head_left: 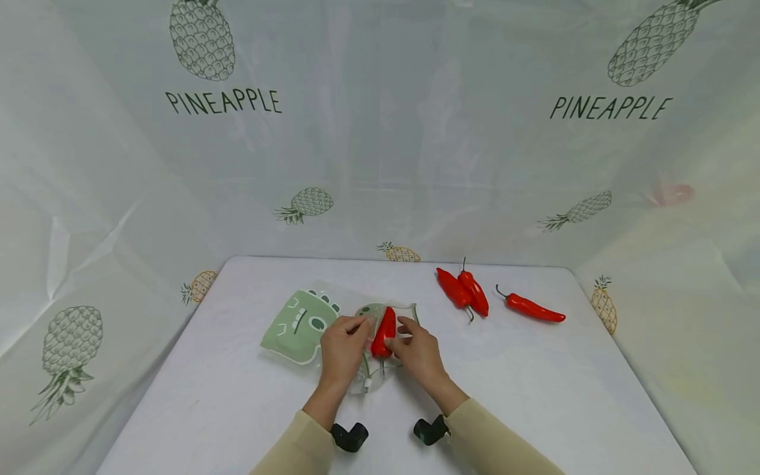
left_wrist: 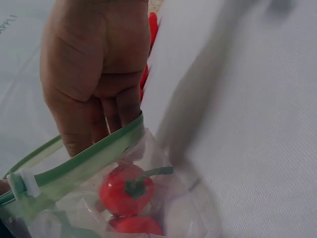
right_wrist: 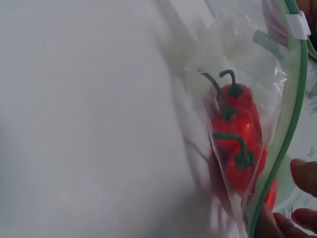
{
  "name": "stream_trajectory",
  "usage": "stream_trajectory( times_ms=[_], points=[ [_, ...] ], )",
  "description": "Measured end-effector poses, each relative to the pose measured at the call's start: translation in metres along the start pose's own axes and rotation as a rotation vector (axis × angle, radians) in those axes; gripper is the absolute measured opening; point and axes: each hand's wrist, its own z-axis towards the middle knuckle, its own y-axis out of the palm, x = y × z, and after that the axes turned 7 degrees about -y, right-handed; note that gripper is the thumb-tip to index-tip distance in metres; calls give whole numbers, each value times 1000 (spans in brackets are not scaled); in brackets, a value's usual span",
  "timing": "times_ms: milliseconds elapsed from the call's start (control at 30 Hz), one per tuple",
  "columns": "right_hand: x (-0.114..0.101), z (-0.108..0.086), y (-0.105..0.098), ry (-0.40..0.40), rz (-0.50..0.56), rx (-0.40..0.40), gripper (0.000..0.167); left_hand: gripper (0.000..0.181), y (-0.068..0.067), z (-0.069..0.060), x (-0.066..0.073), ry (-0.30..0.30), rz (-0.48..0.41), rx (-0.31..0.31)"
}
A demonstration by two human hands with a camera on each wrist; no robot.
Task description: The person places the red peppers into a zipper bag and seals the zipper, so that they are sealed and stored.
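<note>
A clear zip bag with a green zip strip and white slider stands with its mouth spread. Several red chili peppers with green stems are inside, seen through the plastic. In the head view my left hand pinches the bag's left edge; only a fingertip shows in the left wrist view. My right hand is at the other edge, its fingers reaching in at the mouth. In the right wrist view its thumb stands apart from the fingers. The strip hides some fingertips.
A second bag with a green monster face lies flat at the left. Two red peppers touch at the back, and another pepper lies farther right. Black wrist-worn pieces hang under both sleeves. A pineapple-print curtain surrounds the white table.
</note>
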Motion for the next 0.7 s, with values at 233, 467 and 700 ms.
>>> stream_trajectory(
  times_ms=[233, 467, 700],
  points=[
    [-4, -1, -10, -31, 2, 41, 55, 16, 0, 3, -2, 2, -16, 13],
    [-4, 2, -23, -68, 20, 12, 57, 19, -2, 6, -1, -22, -4, 3],
    [-3, 3, -34, -62, 34, -12, 63, 20, -2, 6, 0, -26, 21, -2]
  ],
)
